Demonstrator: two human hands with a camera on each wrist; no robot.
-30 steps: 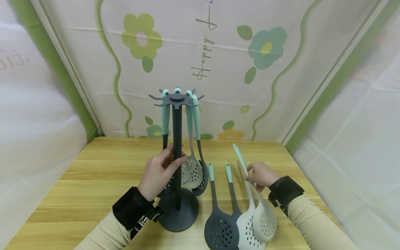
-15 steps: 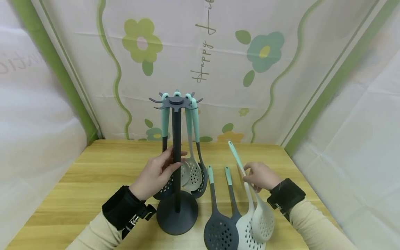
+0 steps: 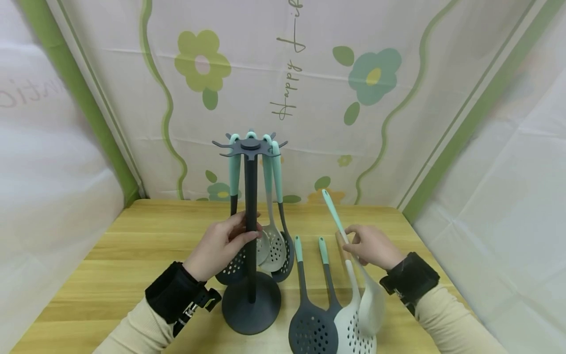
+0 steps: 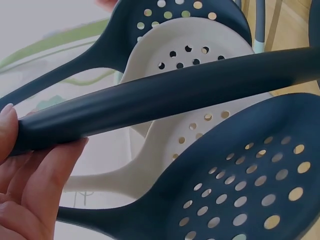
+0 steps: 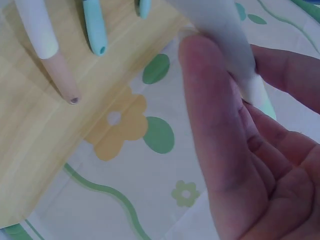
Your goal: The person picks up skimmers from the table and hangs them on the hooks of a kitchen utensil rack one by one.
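My left hand (image 3: 221, 246) grips the dark upright pole (image 3: 250, 191) of a utensil stand with a round base (image 3: 252, 307). Behind the pole hang several mint-handled utensils, among them a pale slotted spoon (image 3: 272, 248) and a dark slotted spoon (image 4: 250, 185). To the right, my right hand (image 3: 373, 246) pinches a pale skimmer (image 3: 371, 307) between thumb and fingers, near where its mint handle begins. The skimmer tilts, handle end up, its head seen nearly edge-on over a white skimmer (image 3: 353, 329). Whether the two heads touch, I cannot tell.
On the wooden table (image 3: 155, 275) lie a dark skimmer (image 3: 309, 332) and another dark utensil (image 3: 330, 290), both mint-handled. The white skimmer has a peach handle (image 5: 62, 80). A flower-printed cloth (image 3: 283, 73) stands behind the table.
My right hand has raised the pale skimmer's handle end and turned its head from face-on to nearly edge-on. My left hand keeps its grip on the pole.
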